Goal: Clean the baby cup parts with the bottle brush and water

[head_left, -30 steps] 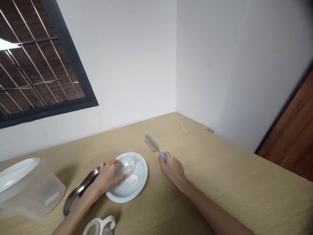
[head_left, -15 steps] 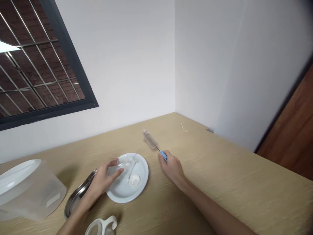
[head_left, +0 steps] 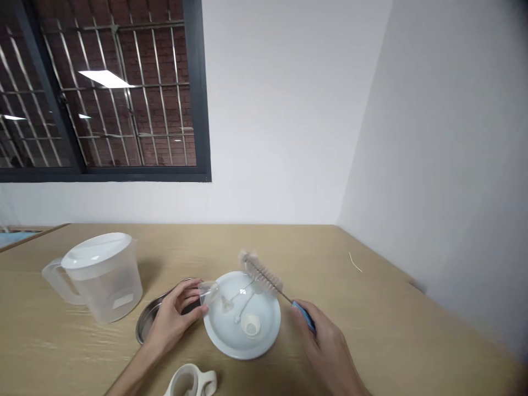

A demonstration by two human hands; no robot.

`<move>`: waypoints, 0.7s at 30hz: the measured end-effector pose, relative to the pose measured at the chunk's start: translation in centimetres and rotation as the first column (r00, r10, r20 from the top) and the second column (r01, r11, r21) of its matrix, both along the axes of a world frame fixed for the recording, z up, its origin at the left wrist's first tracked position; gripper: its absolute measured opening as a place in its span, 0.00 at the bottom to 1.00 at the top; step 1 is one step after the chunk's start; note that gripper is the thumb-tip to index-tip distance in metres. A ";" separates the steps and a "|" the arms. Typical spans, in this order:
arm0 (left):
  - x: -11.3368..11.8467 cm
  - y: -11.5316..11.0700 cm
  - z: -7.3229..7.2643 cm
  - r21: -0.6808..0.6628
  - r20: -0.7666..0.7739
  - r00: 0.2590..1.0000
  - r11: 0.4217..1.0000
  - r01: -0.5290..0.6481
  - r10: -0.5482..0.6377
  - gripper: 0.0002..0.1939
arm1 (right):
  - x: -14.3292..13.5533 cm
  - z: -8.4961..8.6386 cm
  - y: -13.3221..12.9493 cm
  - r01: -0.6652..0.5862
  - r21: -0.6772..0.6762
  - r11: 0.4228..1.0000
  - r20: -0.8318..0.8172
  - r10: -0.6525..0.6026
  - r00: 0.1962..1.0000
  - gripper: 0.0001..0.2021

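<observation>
Now left hand [head_left: 175, 316] pinches clear bottle [head_left: 207, 291]; right hand [head_left: 330, 346] grips brush [head_left: 264, 274].

The counter [head_left: 391, 324] lies open to the right of the white plate [head_left: 231, 344] as far as the wall. On the left, a metal tray [head_left: 145, 324] and a lidded jug [head_left: 103, 275] crowd the way; a white handle piece [head_left: 192, 380] sits at the near edge.

Even, bright indoor light filled the frame; ceiling lamps glared in the window [head_left: 103, 82] at upper left, shadows stayed soft, and the edges bowed and blurred.
</observation>
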State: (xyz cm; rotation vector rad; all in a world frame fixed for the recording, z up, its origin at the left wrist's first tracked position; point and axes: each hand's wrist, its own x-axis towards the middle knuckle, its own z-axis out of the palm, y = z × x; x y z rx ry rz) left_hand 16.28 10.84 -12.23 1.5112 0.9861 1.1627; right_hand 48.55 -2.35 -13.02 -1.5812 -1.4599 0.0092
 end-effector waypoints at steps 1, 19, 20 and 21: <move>-0.1 -0.1 0.0 -0.001 0.011 1.000 1.000 -0.006 0.006 0.37 | -0.4 0.0 -0.2 -0.035 0.016 0.999 0.024 0.034 0.999 0.19; -0.3 -2.2 0.1 -0.050 0.170 0.985 0.999 -0.010 0.018 0.39 | -1.5 -1.8 -0.6 -0.197 0.296 0.935 0.260 0.120 0.958 0.16; -0.3 -2.2 0.0 -0.050 0.166 0.986 0.999 -0.007 0.015 0.39 | -1.9 -2.0 -0.8 -0.184 0.293 0.938 0.191 0.131 0.973 0.16; -0.3 -2.2 0.0 -0.050 0.164 0.986 0.999 -0.002 0.010 0.38 | -2.3 -2.1 -1.0 -0.193 0.274 0.942 0.151 0.156 0.976 0.16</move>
